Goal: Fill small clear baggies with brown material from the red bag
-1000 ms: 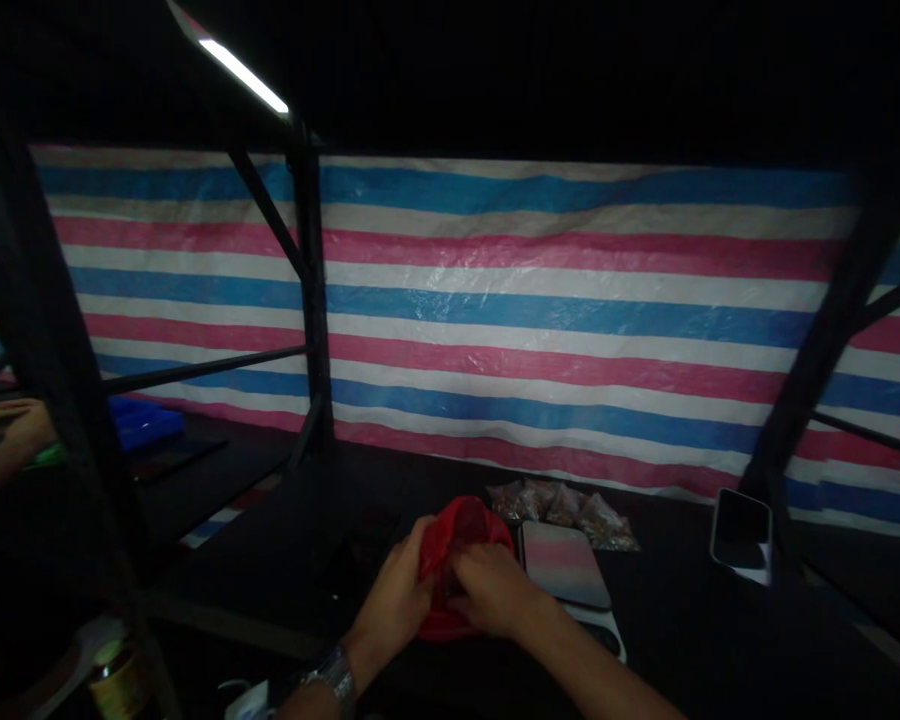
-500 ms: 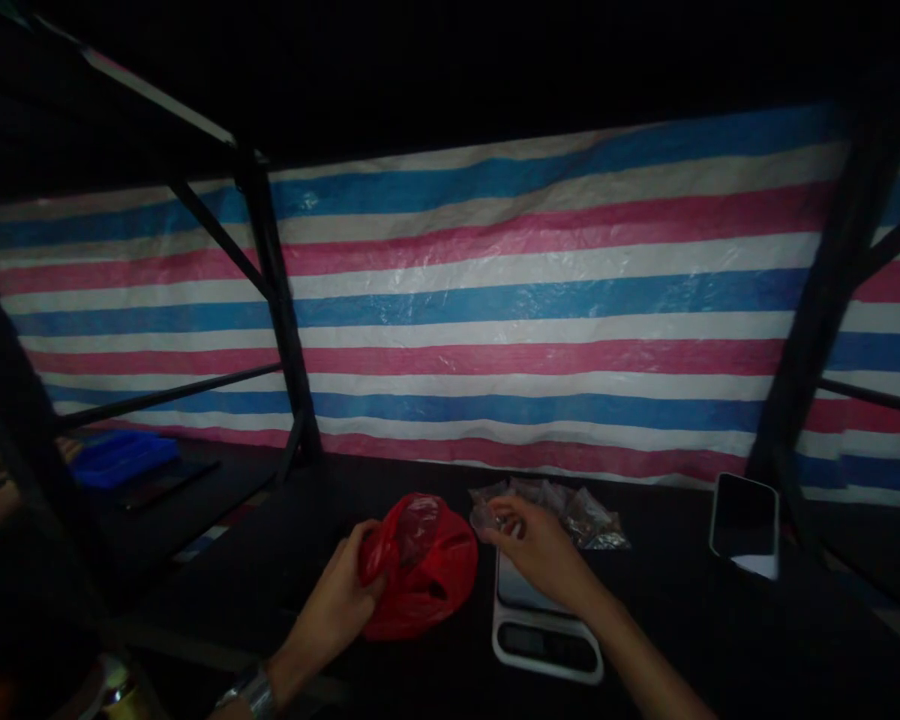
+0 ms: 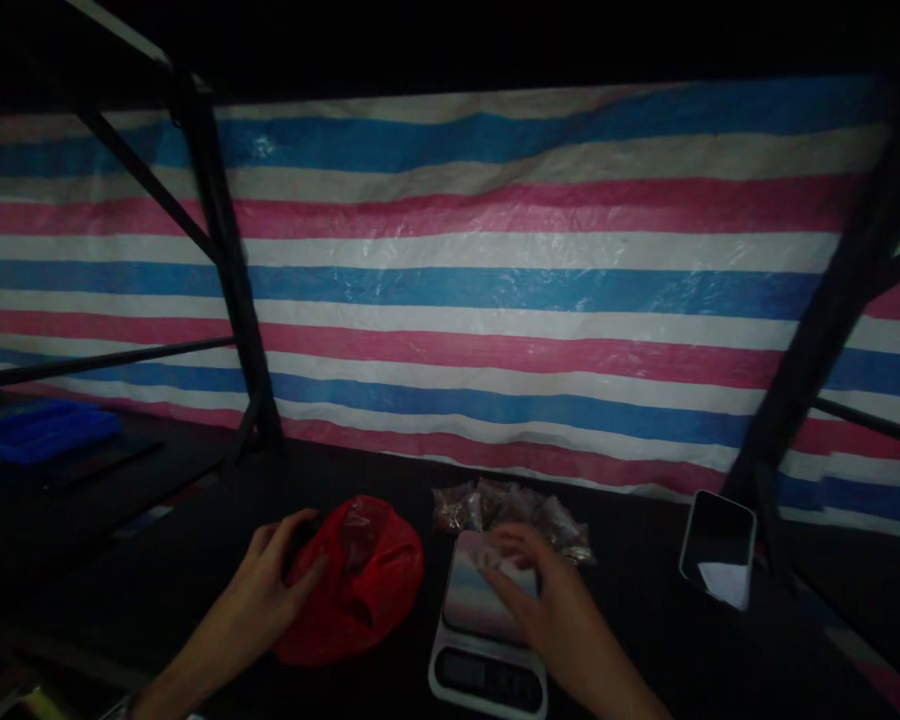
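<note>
My left hand (image 3: 270, 585) grips the left side of a crumpled red plastic bag (image 3: 364, 580) that lies on the dark table. To the right of the bag sits a small white digital scale (image 3: 476, 640). My right hand (image 3: 551, 610) hovers over the scale's platform, and its fingertips pinch a small clear packet (image 3: 495, 558), blurred by motion. Just behind the scale lies a pile of small clear packets (image 3: 510, 505) with brownish contents.
A phone (image 3: 716, 550) leans against a black frame post (image 3: 832, 320) at the right. Another black post (image 3: 232, 300) stands at the left, with a blue tray (image 3: 41, 430) beyond it. A striped tarp (image 3: 495, 280) closes the back.
My right hand left the red bag, lifted a small clear packet from behind the scale and brought it down over the platform. My left hand stayed on the bag. The view shifted left and down.
</note>
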`<move>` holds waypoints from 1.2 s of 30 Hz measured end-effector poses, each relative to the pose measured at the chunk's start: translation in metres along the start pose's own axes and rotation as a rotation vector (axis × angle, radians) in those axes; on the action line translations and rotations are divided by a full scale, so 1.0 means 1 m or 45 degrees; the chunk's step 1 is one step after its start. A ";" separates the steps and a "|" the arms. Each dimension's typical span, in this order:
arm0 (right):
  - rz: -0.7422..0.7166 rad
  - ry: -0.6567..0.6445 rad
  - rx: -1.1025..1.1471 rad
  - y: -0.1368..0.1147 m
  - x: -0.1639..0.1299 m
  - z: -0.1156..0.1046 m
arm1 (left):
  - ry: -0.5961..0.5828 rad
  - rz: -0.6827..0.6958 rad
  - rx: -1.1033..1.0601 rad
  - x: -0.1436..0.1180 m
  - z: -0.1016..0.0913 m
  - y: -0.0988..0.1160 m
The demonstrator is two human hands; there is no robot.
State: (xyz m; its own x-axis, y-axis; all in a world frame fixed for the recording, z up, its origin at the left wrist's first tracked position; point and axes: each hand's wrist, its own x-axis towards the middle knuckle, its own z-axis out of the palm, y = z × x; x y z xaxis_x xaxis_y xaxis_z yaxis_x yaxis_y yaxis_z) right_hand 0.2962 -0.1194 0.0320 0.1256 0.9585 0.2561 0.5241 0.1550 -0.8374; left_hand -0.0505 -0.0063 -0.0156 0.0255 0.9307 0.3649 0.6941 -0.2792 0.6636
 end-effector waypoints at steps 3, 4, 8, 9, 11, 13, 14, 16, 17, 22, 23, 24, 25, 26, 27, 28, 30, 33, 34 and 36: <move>-0.327 -0.113 -0.181 -0.056 0.026 0.057 | -0.018 0.023 -0.024 0.003 0.004 0.002; -0.438 -0.176 -0.360 -0.070 0.034 0.073 | -0.030 0.038 -0.035 0.003 0.004 0.003; -0.597 -0.398 -0.703 -0.090 0.055 0.117 | -0.112 0.087 -0.109 0.005 -0.002 0.004; -0.590 -0.412 -0.717 -0.087 0.055 0.122 | -0.123 0.099 -0.131 0.006 -0.005 0.004; -0.538 -0.399 -0.752 -0.078 0.052 0.125 | -0.123 0.129 -0.175 0.006 -0.009 0.002; -0.397 -0.374 -0.762 -0.069 0.047 0.125 | -0.107 0.175 -0.215 0.006 -0.012 0.000; -0.303 -0.377 -0.764 -0.065 0.044 0.124 | -0.101 0.201 -0.232 0.007 -0.013 -0.001; -0.149 -0.411 -0.789 -0.060 0.042 0.124 | -0.105 0.250 -0.253 0.008 -0.014 -0.003; -0.111 -0.440 -0.813 -0.059 0.042 0.125 | -0.117 0.271 -0.255 0.009 -0.014 -0.003; -0.150 -0.553 -0.953 -0.066 0.050 0.119 | -0.268 0.355 -0.150 0.013 -0.013 -0.003; -0.165 -0.557 -0.982 -0.069 0.052 0.116 | -0.311 0.377 -0.109 0.014 -0.014 -0.002; -0.177 -0.556 -1.008 -0.072 0.055 0.112 | -0.352 0.400 -0.064 0.015 -0.015 -0.001; -0.189 -0.554 -1.028 -0.075 0.058 0.108 | -0.390 0.417 -0.016 0.015 -0.015 0.001; -0.199 -0.553 -1.040 -0.077 0.061 0.105 | -0.423 0.429 0.033 0.016 -0.016 0.002; -0.210 -0.557 -1.041 -0.080 0.065 0.103 | -0.450 0.434 0.081 0.018 -0.016 0.004; -0.222 -0.565 -1.029 -0.081 0.068 0.101 | -0.472 0.433 0.124 0.019 -0.016 0.005; -0.254 -0.594 -0.973 -0.082 0.074 0.099 | -0.492 0.417 0.194 0.020 -0.013 0.007; -0.296 -0.616 -0.829 -0.076 0.077 0.093 | -0.482 0.395 0.237 0.022 -0.007 0.007; -0.303 -0.598 -0.773 -0.072 0.077 0.090 | -0.472 0.391 0.231 0.022 -0.004 0.006; -0.296 -0.512 -0.661 -0.064 0.073 0.085 | -0.451 0.387 0.195 0.021 0.002 0.004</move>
State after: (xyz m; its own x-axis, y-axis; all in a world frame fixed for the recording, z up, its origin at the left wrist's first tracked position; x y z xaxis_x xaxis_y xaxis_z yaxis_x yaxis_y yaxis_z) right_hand 0.2000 -0.0393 0.0635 -0.3082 0.9439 0.1182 0.8470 0.3289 -0.4177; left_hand -0.0457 0.0125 -0.0060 0.4680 0.8432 0.2647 0.7144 -0.5373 0.4484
